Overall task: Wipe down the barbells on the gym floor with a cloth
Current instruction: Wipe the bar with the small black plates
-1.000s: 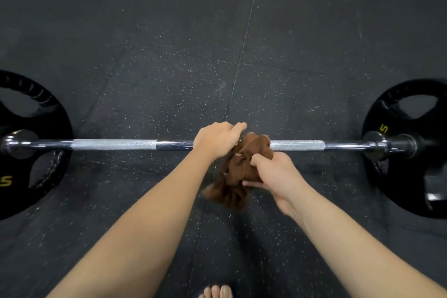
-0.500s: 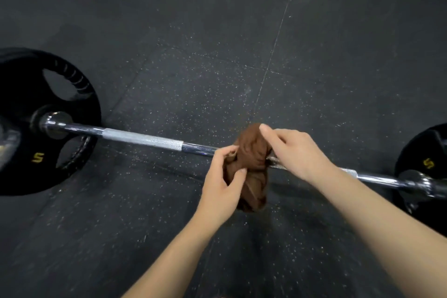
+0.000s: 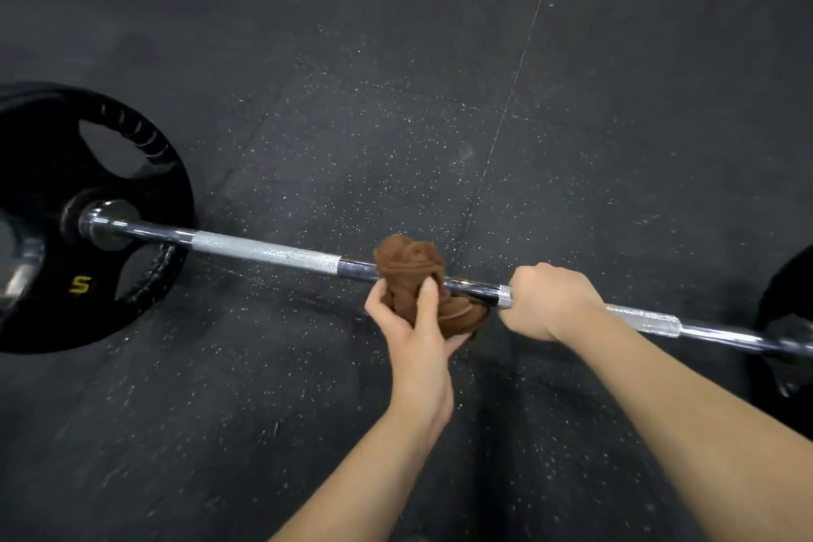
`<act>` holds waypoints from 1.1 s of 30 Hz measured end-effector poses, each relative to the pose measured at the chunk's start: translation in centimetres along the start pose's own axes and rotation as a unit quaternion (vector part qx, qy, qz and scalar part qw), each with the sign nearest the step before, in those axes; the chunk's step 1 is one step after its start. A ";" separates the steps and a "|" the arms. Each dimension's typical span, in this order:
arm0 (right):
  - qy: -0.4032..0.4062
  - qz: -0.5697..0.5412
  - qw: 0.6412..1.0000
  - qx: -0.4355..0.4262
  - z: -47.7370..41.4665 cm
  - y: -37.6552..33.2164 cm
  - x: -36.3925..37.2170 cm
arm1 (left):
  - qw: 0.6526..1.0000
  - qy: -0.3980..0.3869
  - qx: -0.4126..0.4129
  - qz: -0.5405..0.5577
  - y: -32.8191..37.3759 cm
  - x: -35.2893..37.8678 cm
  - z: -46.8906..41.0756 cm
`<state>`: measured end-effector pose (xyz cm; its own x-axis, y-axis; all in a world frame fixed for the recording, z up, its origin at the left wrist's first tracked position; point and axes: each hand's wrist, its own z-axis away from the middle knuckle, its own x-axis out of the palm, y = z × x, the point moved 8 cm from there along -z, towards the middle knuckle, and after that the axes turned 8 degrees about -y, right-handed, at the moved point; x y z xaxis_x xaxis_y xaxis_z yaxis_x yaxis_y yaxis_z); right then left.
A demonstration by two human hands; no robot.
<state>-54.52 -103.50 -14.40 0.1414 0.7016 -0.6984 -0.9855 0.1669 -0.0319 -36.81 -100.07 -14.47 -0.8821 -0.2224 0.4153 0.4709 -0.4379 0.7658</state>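
Gripping a bunched brown cloth (image 3: pixel 411 273) in my left hand (image 3: pixel 418 330) against the barbell (image 3: pixel 264 252), right hand (image 3: pixel 545 299) clenched round it just beside.

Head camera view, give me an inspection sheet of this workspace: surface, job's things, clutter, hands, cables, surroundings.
Surface: dark speckled floor, tile seams visible.
Job's things: barbell on the floor, black plate marked 5 at one end, second plate at frame edge; brown cloth bunched on the barbell.
Clutter: nothing seen.
Hands: left hand grips the brown cloth; right hand grips the barbell beside it.
Cables: nothing seen.
Surroundings: only floor in view.
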 end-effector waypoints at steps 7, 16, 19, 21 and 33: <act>0.049 0.008 0.998 -0.029 -0.2 0.8 0.2 | 0.994 0.053 0.051 -0.075 -0.5 -0.7 -0.1; 0.018 -0.013 0.999 -0.025 -0.5 0.7 0.3 | 0.926 0.244 0.198 -0.209 7.9 -6.4 -3.2; 0.015 -0.019 1.000 -0.019 -0.6 0.5 0.1 | 0.934 0.189 0.183 -0.243 5.4 -3.6 -1.9; 0.016 -0.022 0.999 -0.019 -0.6 0.4 0.0 | 0.939 0.144 0.175 -0.257 3.9 -1.9 -1.1; 0.032 -0.010 0.999 -0.025 -0.4 0.8 -0.6 | 0.906 0.290 0.211 -0.224 11.0 -8.8 -4.2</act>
<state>-55.45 -104.02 -14.29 0.1556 0.6531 -0.7411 -0.9864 0.1433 -0.0809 -23.93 -106.63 -11.74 -0.7856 -0.5792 -0.2176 -0.0812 -0.2521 0.9643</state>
